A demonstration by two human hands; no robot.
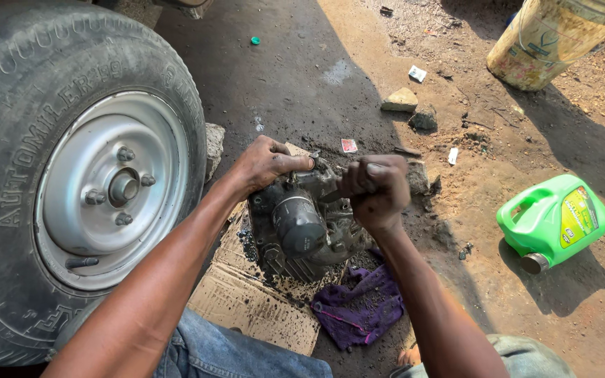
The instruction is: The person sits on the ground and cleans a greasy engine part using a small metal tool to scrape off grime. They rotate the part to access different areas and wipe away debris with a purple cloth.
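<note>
green jug [553, 220], yellow label | right, lying on dirt | yellowish bucket [551, 38] top right

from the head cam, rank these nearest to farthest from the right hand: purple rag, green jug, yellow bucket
Measured from the right hand:
1. purple rag, on the ground just below the hand.
2. green jug, lying on its side on the dirt to the right.
3. yellow bucket, far off at the upper right.

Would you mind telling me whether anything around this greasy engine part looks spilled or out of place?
Yes. The green jug lies on its side on the dirt, cap end down-left. Dark oily grime has spread over the cardboard and purple rag beneath the engine part that both hands grip.
</note>
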